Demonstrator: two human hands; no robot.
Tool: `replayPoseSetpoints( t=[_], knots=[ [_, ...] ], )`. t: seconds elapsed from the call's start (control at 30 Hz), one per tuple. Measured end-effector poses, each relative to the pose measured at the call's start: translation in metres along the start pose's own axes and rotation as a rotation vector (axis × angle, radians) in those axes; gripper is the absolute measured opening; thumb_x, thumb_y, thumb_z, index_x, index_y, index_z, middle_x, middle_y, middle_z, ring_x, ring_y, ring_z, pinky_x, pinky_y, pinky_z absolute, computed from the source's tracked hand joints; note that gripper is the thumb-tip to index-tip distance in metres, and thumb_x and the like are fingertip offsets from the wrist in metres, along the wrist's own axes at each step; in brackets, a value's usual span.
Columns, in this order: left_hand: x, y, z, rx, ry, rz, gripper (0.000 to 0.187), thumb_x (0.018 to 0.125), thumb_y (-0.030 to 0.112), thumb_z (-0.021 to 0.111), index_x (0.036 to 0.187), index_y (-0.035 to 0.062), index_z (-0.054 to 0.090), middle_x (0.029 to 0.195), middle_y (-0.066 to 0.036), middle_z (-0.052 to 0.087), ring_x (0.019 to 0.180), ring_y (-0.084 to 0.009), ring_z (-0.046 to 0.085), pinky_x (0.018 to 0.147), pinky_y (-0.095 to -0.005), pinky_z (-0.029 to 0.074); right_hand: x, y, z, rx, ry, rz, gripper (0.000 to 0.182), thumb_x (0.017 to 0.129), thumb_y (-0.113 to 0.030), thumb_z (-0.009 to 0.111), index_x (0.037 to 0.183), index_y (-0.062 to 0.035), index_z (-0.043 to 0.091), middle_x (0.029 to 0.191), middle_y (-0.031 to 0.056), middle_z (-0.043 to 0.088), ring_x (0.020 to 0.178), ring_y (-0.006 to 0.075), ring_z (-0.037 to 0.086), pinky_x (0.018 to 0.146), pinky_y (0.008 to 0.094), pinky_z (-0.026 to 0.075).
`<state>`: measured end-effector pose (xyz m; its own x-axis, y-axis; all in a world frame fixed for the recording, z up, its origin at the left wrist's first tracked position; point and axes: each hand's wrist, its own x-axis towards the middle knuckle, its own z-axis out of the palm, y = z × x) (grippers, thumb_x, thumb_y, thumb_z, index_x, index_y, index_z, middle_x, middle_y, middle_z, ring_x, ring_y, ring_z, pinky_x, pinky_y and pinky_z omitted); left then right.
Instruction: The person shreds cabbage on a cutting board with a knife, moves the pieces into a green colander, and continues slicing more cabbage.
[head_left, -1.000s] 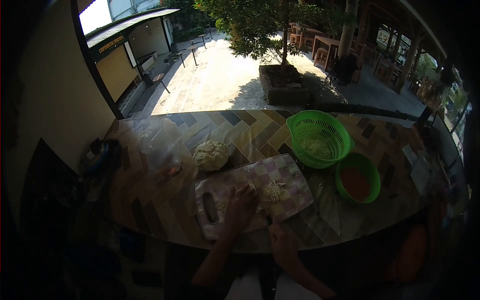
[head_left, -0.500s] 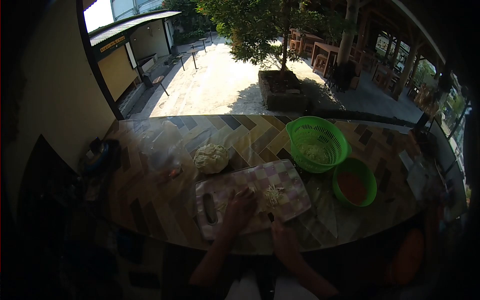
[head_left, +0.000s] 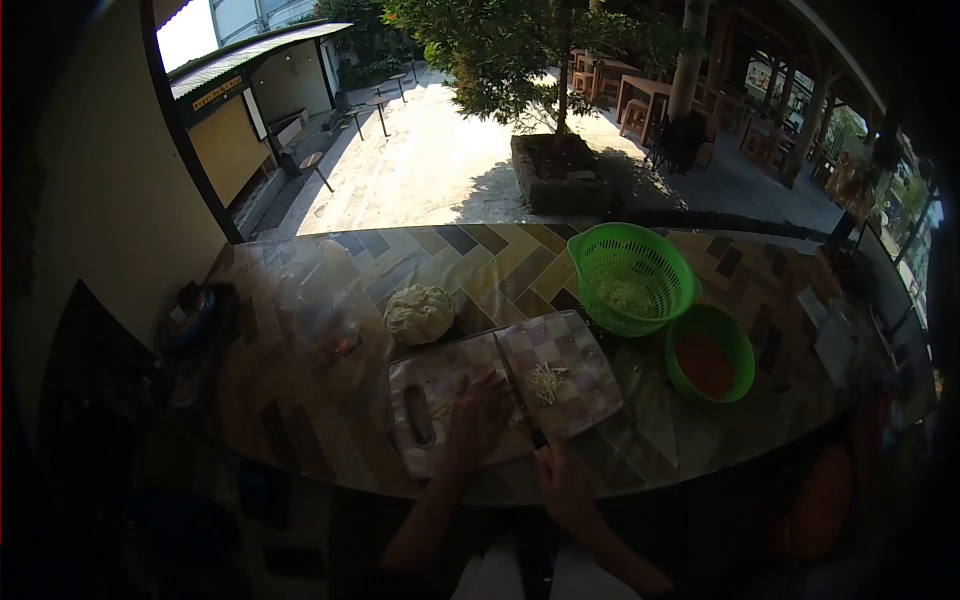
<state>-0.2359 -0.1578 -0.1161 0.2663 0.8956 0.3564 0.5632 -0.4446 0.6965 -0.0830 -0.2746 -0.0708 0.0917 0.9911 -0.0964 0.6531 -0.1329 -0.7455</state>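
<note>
My right hand (head_left: 566, 482) grips a knife (head_left: 540, 438) by its dark handle, the blade reaching up across the cutting board (head_left: 590, 402). Left of the blade, my left hand (head_left: 480, 412) presses down on the board with bent fingers. Pale cabbage shows beside and under it, mostly hidden by the hand. A small heap of thin shreds (head_left: 547, 383) lies right of the blade on the checked board. Just beyond the board's far edge sits a pale, wrinkled cabbage head (head_left: 419, 314).
Past the board's right corner stands a green colander (head_left: 668, 255) with pale shreds inside. Beside it is a green bowl (head_left: 740, 350) holding something orange. Clear plastic (head_left: 320, 290) lies on the table's left side. Past the table are a courtyard and a tree planter (head_left: 560, 190).
The knife blade now shows standing along my left hand's right side, where only its handle end was plain before. My right hand has shifted slightly left. The whole view has tilted a little.
</note>
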Motion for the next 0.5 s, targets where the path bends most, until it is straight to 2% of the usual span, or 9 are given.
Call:
replayPoseSetpoints(
  t=[0.07, 0.17, 0.27, 0.37, 0.47, 0.5],
  knots=[
    [0.0, 0.003, 0.0, 0.002, -0.003, -0.007, 0.025, 0.086, 0.016, 0.065, 0.107, 0.0047, 0.07, 0.118, -0.014, 0.066, 0.129, -0.0288, 0.049, 0.116, -0.0522, 0.017, -0.001, -0.001, 0.002, -0.041, 0.002, -0.007, 0.036, 0.098, -0.028, 0.047, 0.122, -0.0005, 0.047, 0.087, 0.0285, 0.062, 0.086, 0.0488, 0.06, 0.069, 0.0552, 0.046],
    [0.0, 0.004, 0.0, 0.011, -0.008, -0.022, 0.025, 0.086, 0.016, 0.064, 0.108, 0.0047, 0.07, 0.119, -0.014, 0.065, 0.129, -0.0294, 0.048, 0.116, -0.0527, 0.017, 0.0, -0.018, -0.005, -0.142, -0.109, 0.134, 0.036, 0.099, -0.029, 0.046, 0.121, -0.0007, 0.046, 0.086, 0.0275, 0.063, 0.083, 0.049, 0.06, 0.069, 0.056, 0.046],
    [0.0, 0.002, 0.001, 0.03, -0.013, -0.017, 0.026, 0.086, 0.016, 0.064, 0.109, 0.0045, 0.069, 0.121, -0.014, 0.064, 0.13, -0.0298, 0.048, 0.116, -0.0532, 0.017, 0.008, -0.01, 0.0, -0.083, -0.154, 0.145, 0.033, 0.099, -0.028, 0.046, 0.116, 0.0002, 0.045, 0.086, 0.028, 0.063, 0.083, 0.0491, 0.06, 0.069, 0.0562, 0.045],
    [-0.001, 0.005, 0.001, 0.041, -0.002, -0.008, 0.026, 0.086, 0.016, 0.064, 0.108, 0.0048, 0.07, 0.121, -0.014, 0.064, 0.129, -0.0292, 0.048, 0.116, -0.053, 0.017, 0.028, 0.006, -0.004, 0.043, -0.178, 0.026, 0.031, 0.099, -0.027, 0.046, 0.113, 0.0014, 0.045, 0.085, 0.0286, 0.062, 0.084, 0.0494, 0.059, 0.069, 0.0558, 0.045],
    [-0.001, 0.004, 0.001, 0.065, 0.012, 0.012, 0.025, 0.086, 0.017, 0.064, 0.107, 0.0059, 0.071, 0.12, -0.013, 0.065, 0.128, -0.0278, 0.049, 0.116, -0.0516, 0.018, 0.059, 0.025, -0.004, 0.069, -0.216, -0.125, 0.03, 0.099, -0.026, 0.045, 0.11, 0.0021, 0.045, 0.083, 0.0288, 0.062, 0.084, 0.0496, 0.059, 0.069, 0.0547, 0.045],
    [-0.001, 0.004, 0.001, 0.065, 0.01, 0.011, 0.025, 0.086, 0.017, 0.064, 0.107, 0.0061, 0.071, 0.12, -0.013, 0.065, 0.129, -0.0276, 0.049, 0.116, -0.0514, 0.019, 0.055, 0.025, -0.004, 0.03, -0.186, -0.116, 0.03, 0.099, -0.026, 0.045, 0.11, 0.0021, 0.045, 0.084, 0.0289, 0.062, 0.084, 0.0497, 0.059, 0.069, 0.0549, 0.045]
  ],
)
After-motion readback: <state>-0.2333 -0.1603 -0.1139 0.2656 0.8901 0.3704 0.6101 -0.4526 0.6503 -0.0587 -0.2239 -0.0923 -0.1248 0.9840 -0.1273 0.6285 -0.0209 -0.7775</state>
